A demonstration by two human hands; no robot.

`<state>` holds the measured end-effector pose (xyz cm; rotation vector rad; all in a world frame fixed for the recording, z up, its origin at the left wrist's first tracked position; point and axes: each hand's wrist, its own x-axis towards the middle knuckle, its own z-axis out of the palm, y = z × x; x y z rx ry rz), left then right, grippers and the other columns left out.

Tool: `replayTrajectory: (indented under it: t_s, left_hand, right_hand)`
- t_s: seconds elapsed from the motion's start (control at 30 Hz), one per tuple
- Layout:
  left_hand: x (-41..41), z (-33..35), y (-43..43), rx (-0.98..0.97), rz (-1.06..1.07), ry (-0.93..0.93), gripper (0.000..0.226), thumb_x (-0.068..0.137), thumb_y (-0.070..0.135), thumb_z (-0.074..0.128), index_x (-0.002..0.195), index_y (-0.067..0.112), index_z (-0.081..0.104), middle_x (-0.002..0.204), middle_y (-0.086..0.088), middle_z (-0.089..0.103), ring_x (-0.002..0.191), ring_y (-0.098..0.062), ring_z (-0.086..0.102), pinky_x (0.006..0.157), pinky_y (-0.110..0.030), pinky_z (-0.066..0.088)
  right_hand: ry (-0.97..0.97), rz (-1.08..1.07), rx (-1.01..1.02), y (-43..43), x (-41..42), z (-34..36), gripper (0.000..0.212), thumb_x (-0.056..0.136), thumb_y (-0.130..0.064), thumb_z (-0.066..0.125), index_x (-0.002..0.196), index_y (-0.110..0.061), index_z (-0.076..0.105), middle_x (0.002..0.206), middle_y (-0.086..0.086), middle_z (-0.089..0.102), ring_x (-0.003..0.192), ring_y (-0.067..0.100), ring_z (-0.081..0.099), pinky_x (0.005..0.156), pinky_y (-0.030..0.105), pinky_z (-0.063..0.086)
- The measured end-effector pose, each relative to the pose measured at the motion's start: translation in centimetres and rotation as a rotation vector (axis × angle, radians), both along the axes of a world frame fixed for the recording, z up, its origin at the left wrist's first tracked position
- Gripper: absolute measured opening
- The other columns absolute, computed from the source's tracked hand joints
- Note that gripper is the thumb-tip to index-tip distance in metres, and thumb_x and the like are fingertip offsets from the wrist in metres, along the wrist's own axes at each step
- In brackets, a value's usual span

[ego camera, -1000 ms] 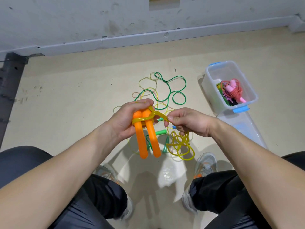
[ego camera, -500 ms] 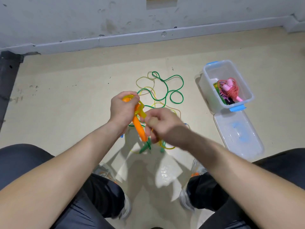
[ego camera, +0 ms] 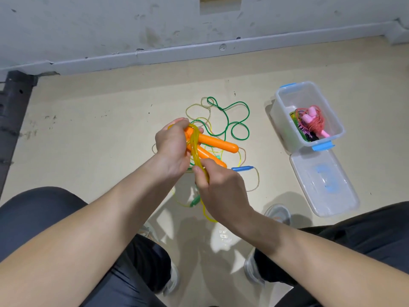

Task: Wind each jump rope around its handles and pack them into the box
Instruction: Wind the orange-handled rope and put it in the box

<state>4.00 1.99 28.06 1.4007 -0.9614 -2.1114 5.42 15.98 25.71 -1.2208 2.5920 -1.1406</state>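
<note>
Winding is in progress: the two orange handles (ego camera: pixel 217 144), which pointed down a second ago, now lie level in the left hand's (ego camera: pixel 171 147) closed grip. The right hand (ego camera: pixel 221 191) has dropped below them and pinches the yellow cord (ego camera: pixel 194 147) taut. Judged: another turn going on, slack remaining. Count: two orange handles, one blue handle (ego camera: pixel 242 168), one loose green rope (ego camera: pixel 239 129), one box (ego camera: pixel 284 122) holding one pink rope (ego camera: pixel 314 120), one lid (ego camera: pixel 323 185).

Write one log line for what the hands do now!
left hand: grips two orange plastic handles | right hand: pinches yellow translucent rope | clear plastic box: holds wound pink rope
</note>
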Motion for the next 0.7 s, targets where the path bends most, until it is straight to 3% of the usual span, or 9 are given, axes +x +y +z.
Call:
replayTrajectory:
  t_s: [0.03,0.17,0.23,0.3,0.4,0.5,0.6,0.7]
  left_hand:
    - [0.0,0.1,0.0,0.007,0.002,0.002,0.007,0.098,0.007,0.058,0.103,0.01,0.06,0.053,-0.004,0.065,0.087,-0.035,0.074,0.08,-0.041,0.056]
    - [0.0,1.1,-0.2,0.028,0.016,0.017,0.002,0.097,0.007,0.058,0.097,0.009,0.059,0.055,-0.008,0.064,0.081,-0.034,0.072,0.076,-0.039,0.051]
    - [0.1,1.7,-0.6,0.047,0.024,0.024,0.006,0.098,0.007,0.057,0.091,0.008,0.056,0.05,-0.007,0.063,0.076,-0.034,0.069,0.079,-0.042,0.054]
    - [0.1,2.0,-1.2,0.075,0.03,0.043,0.004,0.098,0.009,0.058,0.096,0.007,0.054,0.054,-0.007,0.064,0.073,-0.033,0.071,0.077,-0.042,0.057]
    - [0.4,1.9,-2.1,0.159,0.011,0.082,0.014,0.097,0.011,0.06,0.108,0.006,0.053,0.072,-0.01,0.064,0.073,-0.033,0.075,0.075,-0.042,0.06]
    - [0.7,2.2,-1.8,0.221,-0.073,0.098,0.014,0.098,0.013,0.058,0.109,0.006,0.052,0.066,-0.011,0.067,0.078,-0.033,0.075,0.08,-0.045,0.06]
    - [0.9,3.0,-1.6,0.249,-0.174,0.078,0.014,0.098,0.013,0.059,0.109,0.005,0.054,0.075,-0.012,0.069,0.081,-0.031,0.075,0.079,-0.042,0.061]
    - [1.5,3.7,-1.2,0.276,-0.399,0.07,0.009,0.098,0.015,0.06,0.101,0.006,0.06,0.078,-0.009,0.07,0.085,-0.031,0.075,0.078,-0.041,0.062]
  right_hand:
    - [-0.107,-0.039,-0.005,0.0,0.1,0.1,0.028,0.098,-0.037,0.047,0.081,-0.017,0.057,0.057,0.002,0.052,0.051,0.026,0.045,0.05,0.034,0.045]
    - [-0.169,-0.207,0.112,-0.2,0.2,0.3,0.042,0.089,-0.059,0.048,0.065,-0.026,0.039,0.05,-0.001,0.032,0.058,0.027,0.037,0.057,0.034,0.037]
    - [-0.125,-0.205,0.161,0.3,0.0,0.4,0.046,0.088,-0.066,0.041,0.068,-0.025,0.047,0.052,-0.003,0.038,0.061,0.026,0.041,0.06,0.032,0.034]
    - [-0.101,-0.158,0.11,0.7,-0.3,0.0,0.041,0.091,-0.058,0.037,0.08,-0.027,0.061,0.063,-0.006,0.052,0.068,0.024,0.051,0.062,0.03,0.033]
    - [-0.106,-0.007,0.013,1.0,-0.6,-1.0,0.034,0.096,-0.039,0.045,0.101,-0.018,0.071,0.087,0.001,0.069,0.083,0.026,0.061,0.069,0.03,0.043]
    - [-0.154,0.097,-0.009,1.3,-2.4,-1.4,0.02,0.095,-0.032,0.06,0.087,-0.016,0.07,0.082,0.002,0.069,0.077,0.023,0.06,0.069,0.031,0.045]
    - [-0.297,0.172,0.101,1.5,-5.6,-1.0,0.025,0.093,-0.04,0.063,0.071,-0.031,0.056,0.07,-0.005,0.061,0.07,0.017,0.054,0.064,0.035,0.042]
    - [-0.114,0.269,0.234,1.6,-8.4,-0.5,0.029,0.09,-0.051,0.051,0.072,-0.029,0.055,0.069,-0.009,0.052,0.07,0.016,0.047,0.064,0.037,0.043]
